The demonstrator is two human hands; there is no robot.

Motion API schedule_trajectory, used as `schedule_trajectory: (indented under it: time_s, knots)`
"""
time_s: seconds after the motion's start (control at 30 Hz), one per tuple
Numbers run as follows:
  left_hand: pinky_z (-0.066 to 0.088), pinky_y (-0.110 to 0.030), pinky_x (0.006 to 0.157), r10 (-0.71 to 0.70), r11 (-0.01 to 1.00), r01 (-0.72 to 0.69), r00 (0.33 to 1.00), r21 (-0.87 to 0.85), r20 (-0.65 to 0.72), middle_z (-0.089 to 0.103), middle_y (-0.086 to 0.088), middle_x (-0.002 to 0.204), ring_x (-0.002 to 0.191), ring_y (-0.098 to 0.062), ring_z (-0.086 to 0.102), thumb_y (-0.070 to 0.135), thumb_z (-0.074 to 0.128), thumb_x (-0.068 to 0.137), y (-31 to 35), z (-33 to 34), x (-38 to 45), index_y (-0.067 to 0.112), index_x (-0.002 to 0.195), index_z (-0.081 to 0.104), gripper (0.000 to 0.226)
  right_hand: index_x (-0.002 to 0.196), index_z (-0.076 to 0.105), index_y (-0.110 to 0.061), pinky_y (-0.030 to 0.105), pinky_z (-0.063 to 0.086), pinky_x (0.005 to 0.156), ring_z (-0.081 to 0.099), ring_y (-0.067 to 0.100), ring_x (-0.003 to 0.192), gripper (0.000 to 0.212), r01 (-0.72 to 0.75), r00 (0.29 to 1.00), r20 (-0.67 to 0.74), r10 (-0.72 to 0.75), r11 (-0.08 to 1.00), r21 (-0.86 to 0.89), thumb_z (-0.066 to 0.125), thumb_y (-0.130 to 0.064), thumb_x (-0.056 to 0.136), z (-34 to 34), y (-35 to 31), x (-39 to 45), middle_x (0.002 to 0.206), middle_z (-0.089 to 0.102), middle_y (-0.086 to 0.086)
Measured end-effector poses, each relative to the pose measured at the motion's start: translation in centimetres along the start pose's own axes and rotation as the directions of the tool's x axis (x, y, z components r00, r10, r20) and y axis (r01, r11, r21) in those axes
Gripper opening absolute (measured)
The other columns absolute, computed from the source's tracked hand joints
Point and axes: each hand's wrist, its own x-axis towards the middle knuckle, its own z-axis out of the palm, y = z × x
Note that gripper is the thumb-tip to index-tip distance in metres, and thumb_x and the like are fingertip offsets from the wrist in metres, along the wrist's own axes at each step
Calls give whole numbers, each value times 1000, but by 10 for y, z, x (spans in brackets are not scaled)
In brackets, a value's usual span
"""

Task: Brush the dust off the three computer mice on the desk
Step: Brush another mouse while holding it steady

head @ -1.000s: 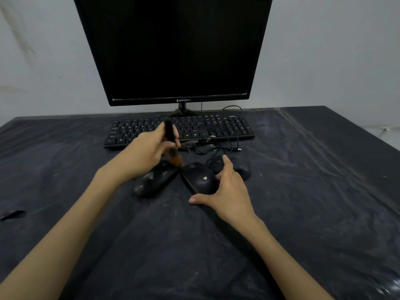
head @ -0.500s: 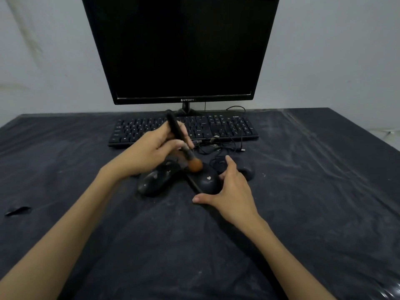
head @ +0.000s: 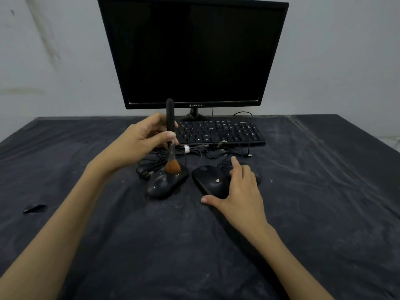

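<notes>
the left hand pinches a brush by its black handle, fingers and thumb curled round it, handle nearly upright, orange bristles pointing down onto the left mouse. the bristle tips look to be touching the mouse's top near its far end. that mouse lies on the desk about the middle of its width, toward the far edge, angled with its nose to the far right.

the middle mouse sits just beside it on the right (a small pale heart mark on its back), apart from the first by a narrow gap. the right hand rests against it with fingers relaxed and spread, thumb stretched out along its near end, forefinger reaching toward the far side. the third mouse is mostly hidden behind that hand.

a tangle of cables lies between the mice and the keyboard, which sits near the far edge under the dark monitor. the desk is covered in a dark, dusty sheet.
</notes>
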Motion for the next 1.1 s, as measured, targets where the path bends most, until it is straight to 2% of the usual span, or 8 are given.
schedule_trajectory:
  time_s: [0.13,0.27,0.37,0.5,0.63,0.83,0.97,1.1]
  knots:
    - [47,-46,96,12,1000,-12,1000,-11,13,74,2,92,96,-14,68,47,65,79,9,-4,-7,30,105,61,31,142,37,-24,23,41,81,44,6,103,88,101,994,-67,-88,971,217,69,-61,69,-7,-12,-2,108,45,-10]
    - [49,-48,91,-4,1000,1,996,27,88,71,3,89,88,-13,67,55,71,70,25,0,-11,30,94,65,35,114,64,-24,12,37,59,48,-1,60,45,85,988,57,-146,807,585,75,-43,75,-7,-42,-4,69,56,-11]
    - [50,-48,87,32,999,-36,990,26,137,69,3,88,88,-17,66,50,73,71,34,3,-13,26,91,66,32,92,68,-21,16,37,51,45,0,53,23,65,981,90,-172,727,684,74,-38,77,-5,-61,0,58,53,-8]
    - [52,-35,83,63,998,-63,988,-2,141,67,4,91,89,-15,65,38,77,71,27,3,-21,28,93,67,26,93,70,-19,35,53,68,66,15,74,15,103,978,72,-196,753,650,69,-30,84,-6,-71,13,77,72,5]
    - [51,-22,84,-60,995,62,998,-73,36,65,4,102,95,-12,64,43,75,66,0,0,-38,31,106,64,44,90,71,-21,19,49,72,63,3,74,10,81,990,45,-133,801,593,67,-30,86,-8,-65,34,80,71,-7]
    - [43,-7,77,-210,965,222,973,140,-93,62,10,109,98,2,57,56,74,54,-38,4,-67,31,113,57,66,84,68,-25,19,47,58,56,1,53,5,2,1000,4,-7,710,705,66,-28,87,-21,-49,67,65,69,-5]
    - [40,-18,84,-234,937,281,946,207,-223,58,15,110,104,-3,51,74,68,44,-45,25,-73,34,129,41,98,94,69,-18,26,49,60,63,15,60,9,-30,999,48,-6,693,720,68,-21,86,-6,-45,64,76,74,3]
    - [42,-27,86,-151,899,257,942,355,-301,60,15,107,105,-7,45,74,72,44,-48,43,-75,30,139,30,113,90,70,-24,23,48,60,64,6,57,6,-20,998,54,-21,750,661,70,-24,84,7,-38,54,75,75,1]
